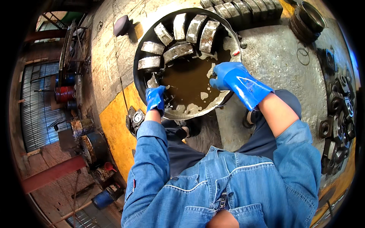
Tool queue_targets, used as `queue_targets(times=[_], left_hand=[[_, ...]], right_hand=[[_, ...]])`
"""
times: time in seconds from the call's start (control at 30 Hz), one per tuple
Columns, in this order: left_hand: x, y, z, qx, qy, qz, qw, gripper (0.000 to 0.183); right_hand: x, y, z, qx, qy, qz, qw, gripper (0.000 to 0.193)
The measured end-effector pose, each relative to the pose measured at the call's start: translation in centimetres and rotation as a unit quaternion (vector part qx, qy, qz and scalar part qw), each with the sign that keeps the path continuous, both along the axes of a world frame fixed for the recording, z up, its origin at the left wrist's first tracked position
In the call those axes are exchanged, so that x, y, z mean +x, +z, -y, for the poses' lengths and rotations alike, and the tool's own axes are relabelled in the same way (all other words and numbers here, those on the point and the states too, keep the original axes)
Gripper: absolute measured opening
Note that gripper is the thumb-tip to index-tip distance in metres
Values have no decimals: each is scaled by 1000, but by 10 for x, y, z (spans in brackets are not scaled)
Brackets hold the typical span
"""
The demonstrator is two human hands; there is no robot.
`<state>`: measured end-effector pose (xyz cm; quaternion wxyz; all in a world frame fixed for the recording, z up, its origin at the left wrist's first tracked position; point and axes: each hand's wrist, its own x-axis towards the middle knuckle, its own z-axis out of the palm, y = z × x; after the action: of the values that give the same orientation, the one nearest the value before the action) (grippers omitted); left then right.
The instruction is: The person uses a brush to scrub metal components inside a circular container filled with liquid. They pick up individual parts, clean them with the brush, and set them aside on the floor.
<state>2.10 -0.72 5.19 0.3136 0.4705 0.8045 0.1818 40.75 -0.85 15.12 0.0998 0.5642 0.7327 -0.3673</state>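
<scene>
A round, dark-walled basin (pixel 191 115) of murky brown liquid sits before me. Thick curved metal blocks (pixel 178 52), several of them, are ranged along its far and left sides, partly wet. My left hand (pixel 155 98), in a blue rubber glove, is closed at the basin's near left edge. A small grey metal piece (pixel 153 81) sticks out past its fingers; the rest of it is hidden. Over the right side of the liquid, my right hand (pixel 227 76), gloved alike, has its fingers bent but apart, with nothing visible in them. Foam patches float near the right rim.
A row of similar metal blocks (pixel 243 10) stands behind the basin. Dark metal rings (pixel 307 22) are stacked at far right, with thin wire rings (pixel 303 56) nearby. Many dark metal parts (pixel 336 117) line the right edge. Round metal parts (pixel 136 117) lie left of my knee.
</scene>
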Motion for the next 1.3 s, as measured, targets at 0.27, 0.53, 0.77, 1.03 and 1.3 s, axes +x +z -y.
queue_targets(times=[0.27,0.53,0.77,1.03,1.3], left_hand=[[82,33,27,-1,-73,-69,995,46],[130,37,13,-102,-48,-141,984,68],[153,55,21,-69,-134,-132,980,72],[120,63,67,142,-52,-7,988,36],[111,68,65,-79,71,457,883,64]], right_hand=[[-35,-27,39,4,234,81,969,60],[-83,-64,51,-13,237,168,957,35],[-84,-100,41,-23,200,159,967,29],[20,0,30,84,-133,-112,981,32],[31,-38,23,-55,-277,-518,807,28]])
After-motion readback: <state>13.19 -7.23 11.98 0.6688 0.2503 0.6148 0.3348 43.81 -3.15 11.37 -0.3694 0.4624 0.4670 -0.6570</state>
